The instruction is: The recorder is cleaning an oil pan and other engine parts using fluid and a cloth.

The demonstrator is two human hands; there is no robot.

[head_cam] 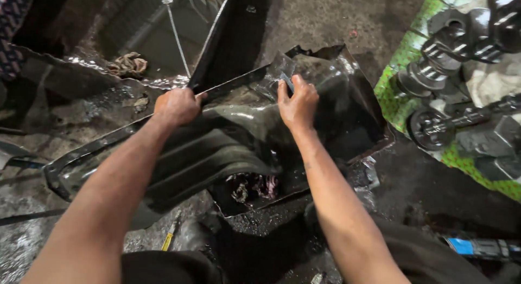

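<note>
A large oily black metal pan (217, 153) is laid on the greasy floor (325, 18), long axis running from lower-left to upper-right, directly ahead of both arms. Its upper rim is gripped by the L hand (176, 106), fist closed, forearm stretched fwd. A small flat blade-like scraper (286, 82) is pinched in the R hand (297, 106) and pressed against the pan's upper-right wall; R hand sits nearer that end. A crankshaft (456, 50) is seen on green cloth (399, 94), well apart at right.
</note>
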